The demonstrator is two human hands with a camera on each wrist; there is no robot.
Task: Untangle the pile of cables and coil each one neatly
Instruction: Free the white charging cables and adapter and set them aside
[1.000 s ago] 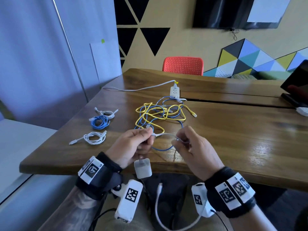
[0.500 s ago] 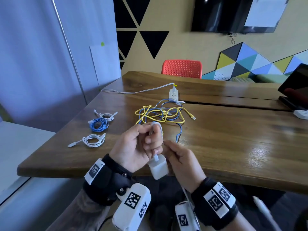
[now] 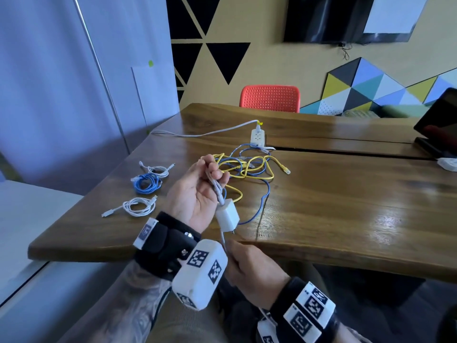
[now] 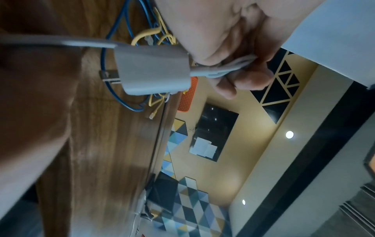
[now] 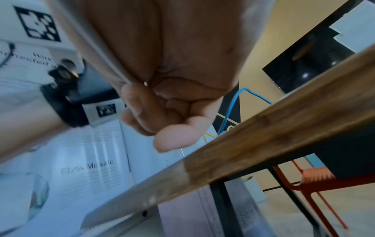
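Note:
My left hand (image 3: 197, 191) is raised palm-up over the table's near edge and grips folded loops of a white charger cable (image 3: 217, 189). The white plug adapter (image 3: 227, 215) hangs just below the fingers; it also shows as the grey block (image 4: 152, 70) in the left wrist view. Lower down, at the table edge, my right hand (image 3: 247, 266) pinches the same cable's free run (image 3: 223, 240), which runs across the palm (image 5: 101, 52). A tangle of yellow and blue cables (image 3: 249, 167) lies on the wooden table (image 3: 346, 206) behind my left hand.
Three coiled cables lie at the table's left: a white one (image 3: 158, 169), a blue one (image 3: 146, 184), another white one (image 3: 137, 207). A white power strip (image 3: 257, 137) sits farther back, a red chair (image 3: 270, 97) beyond it, a dark screen (image 3: 437, 120) at far right.
My left hand has lifted and turned palm-up with cable loops in it. The right hand slid down the cable to below the table edge. The adapter hangs lower under the left fingers.

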